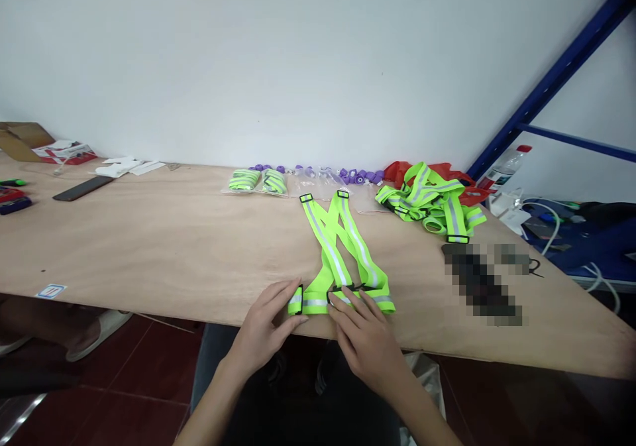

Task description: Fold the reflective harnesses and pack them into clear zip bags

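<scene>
Currently pinching neon-green, silver-striped webbing harness (335, 260) in left hand (263, 323), resting open right hand (365, 340) atop, with two clear-bagged green bundles (244, 180) apparently done, neon-green webbing heap (421, 194) unbagged.

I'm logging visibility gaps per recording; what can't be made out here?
All in the head view:
Neon harness: part of its front edge, covered by the right hand.
Dark object: identity, blurred by pixelation.
Cardboard box: its far side, cut off by the left edge.
Bottle: label text, too small.
Tangled straps: their count, hidden by overlap.
</scene>
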`<action>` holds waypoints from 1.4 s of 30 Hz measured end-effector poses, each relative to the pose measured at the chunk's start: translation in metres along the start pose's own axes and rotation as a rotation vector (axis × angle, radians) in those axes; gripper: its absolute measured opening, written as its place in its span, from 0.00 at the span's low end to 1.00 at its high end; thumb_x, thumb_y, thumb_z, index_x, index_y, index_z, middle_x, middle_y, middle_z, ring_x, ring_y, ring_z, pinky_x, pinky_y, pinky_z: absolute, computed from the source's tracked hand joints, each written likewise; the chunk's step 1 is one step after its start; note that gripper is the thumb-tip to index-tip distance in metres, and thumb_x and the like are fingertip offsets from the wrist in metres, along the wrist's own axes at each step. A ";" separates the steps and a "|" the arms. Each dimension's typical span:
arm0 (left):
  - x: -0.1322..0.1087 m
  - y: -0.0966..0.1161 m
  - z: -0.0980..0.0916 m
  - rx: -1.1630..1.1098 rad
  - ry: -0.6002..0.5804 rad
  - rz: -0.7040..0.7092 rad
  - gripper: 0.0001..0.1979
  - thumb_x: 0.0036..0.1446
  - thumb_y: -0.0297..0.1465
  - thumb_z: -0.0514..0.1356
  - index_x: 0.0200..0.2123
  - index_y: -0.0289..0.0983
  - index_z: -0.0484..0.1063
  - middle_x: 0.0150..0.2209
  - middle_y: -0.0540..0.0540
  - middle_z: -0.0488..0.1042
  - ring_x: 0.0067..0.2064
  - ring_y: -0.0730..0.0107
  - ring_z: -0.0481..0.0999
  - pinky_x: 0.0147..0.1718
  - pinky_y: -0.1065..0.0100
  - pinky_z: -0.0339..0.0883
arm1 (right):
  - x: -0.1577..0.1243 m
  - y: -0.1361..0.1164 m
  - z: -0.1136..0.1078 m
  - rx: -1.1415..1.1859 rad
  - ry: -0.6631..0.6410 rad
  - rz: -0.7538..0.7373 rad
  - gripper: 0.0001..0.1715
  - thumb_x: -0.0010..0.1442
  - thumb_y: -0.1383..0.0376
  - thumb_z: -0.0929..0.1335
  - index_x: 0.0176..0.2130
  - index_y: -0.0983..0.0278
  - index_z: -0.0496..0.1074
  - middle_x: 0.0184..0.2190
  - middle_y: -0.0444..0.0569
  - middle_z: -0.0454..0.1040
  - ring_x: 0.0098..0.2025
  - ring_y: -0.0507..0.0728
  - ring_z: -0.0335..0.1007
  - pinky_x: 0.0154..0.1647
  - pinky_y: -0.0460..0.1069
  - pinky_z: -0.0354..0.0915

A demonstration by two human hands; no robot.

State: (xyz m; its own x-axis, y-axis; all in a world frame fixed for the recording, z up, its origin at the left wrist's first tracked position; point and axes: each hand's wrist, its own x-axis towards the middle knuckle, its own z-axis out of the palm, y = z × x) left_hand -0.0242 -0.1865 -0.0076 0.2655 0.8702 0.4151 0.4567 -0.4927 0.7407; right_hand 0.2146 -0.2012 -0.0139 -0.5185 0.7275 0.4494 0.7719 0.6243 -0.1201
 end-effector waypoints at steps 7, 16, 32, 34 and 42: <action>0.003 0.005 0.010 -0.502 0.308 -0.246 0.23 0.56 0.35 0.68 0.55 0.41 0.74 0.54 0.40 0.76 0.55 0.55 0.76 0.55 0.57 0.71 | 0.000 -0.004 -0.004 -0.086 -0.100 -0.017 0.26 0.66 0.54 0.67 0.62 0.54 0.67 0.59 0.49 0.72 0.64 0.67 0.61 0.65 0.64 0.51; 0.011 0.015 0.026 -0.651 0.484 -0.272 0.24 0.53 0.36 0.70 0.53 0.38 0.76 0.50 0.40 0.80 0.53 0.54 0.79 0.52 0.58 0.73 | -0.007 -0.008 0.001 -0.099 -0.053 -0.013 0.26 0.68 0.56 0.65 0.61 0.64 0.67 0.63 0.52 0.68 0.67 0.65 0.56 0.68 0.63 0.47; 0.024 0.019 0.018 -0.608 0.321 -0.167 0.22 0.54 0.34 0.70 0.53 0.41 0.77 0.49 0.42 0.80 0.52 0.56 0.78 0.53 0.60 0.71 | -0.009 -0.023 -0.004 -0.087 0.001 0.070 0.25 0.66 0.60 0.66 0.59 0.65 0.69 0.51 0.54 0.76 0.56 0.65 0.66 0.63 0.63 0.53; 0.035 0.025 0.017 -0.544 0.272 -0.132 0.22 0.53 0.35 0.70 0.52 0.40 0.77 0.48 0.41 0.80 0.52 0.55 0.77 0.54 0.57 0.70 | -0.009 -0.024 -0.005 -0.087 0.005 0.063 0.25 0.66 0.59 0.66 0.59 0.65 0.69 0.52 0.54 0.76 0.56 0.65 0.66 0.63 0.62 0.52; 0.087 0.055 0.035 -0.326 -0.010 -0.004 0.21 0.51 0.38 0.72 0.49 0.40 0.80 0.42 0.43 0.81 0.45 0.56 0.77 0.46 0.59 0.71 | -0.012 -0.027 -0.009 -0.046 0.026 0.105 0.18 0.64 0.65 0.66 0.53 0.64 0.71 0.51 0.52 0.77 0.60 0.62 0.65 0.70 0.62 0.44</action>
State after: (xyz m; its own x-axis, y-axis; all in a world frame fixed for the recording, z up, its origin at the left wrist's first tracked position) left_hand 0.0539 -0.1386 0.0505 0.2736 0.8710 0.4080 0.1623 -0.4599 0.8730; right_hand 0.2030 -0.2287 -0.0082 -0.4249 0.7802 0.4591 0.8376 0.5312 -0.1275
